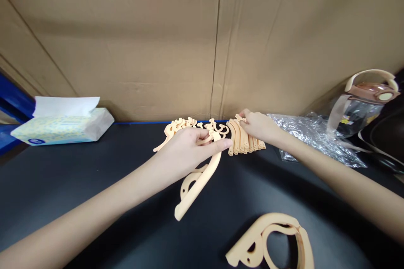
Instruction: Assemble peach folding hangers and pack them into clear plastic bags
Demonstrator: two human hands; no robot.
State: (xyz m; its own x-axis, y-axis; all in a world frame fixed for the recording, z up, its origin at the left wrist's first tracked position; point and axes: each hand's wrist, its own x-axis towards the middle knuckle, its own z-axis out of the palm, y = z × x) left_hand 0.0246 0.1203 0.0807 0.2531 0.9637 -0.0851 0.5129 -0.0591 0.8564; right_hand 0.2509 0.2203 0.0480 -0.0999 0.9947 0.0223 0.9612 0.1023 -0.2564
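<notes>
My left hand (186, 149) is closed on a beige plastic hanger piece (197, 185) that hangs down from the fingers toward me above the dark table (78, 185). My right hand (259, 127) rests with curled fingers on a row of the same beige pieces (243, 141) stacked side by side at the back of the table. More beige pieces (181, 126) lie in a loose pile behind my left hand. A small stack of curved beige pieces (274, 239) lies near the front edge.
A cardboard wall (202, 42) closes off the back. A soft pack of tissues (63, 128) sits at the left. Crumpled clear plastic wrap (312, 138) and a water bottle with a brown lid (362, 101) lie at the right.
</notes>
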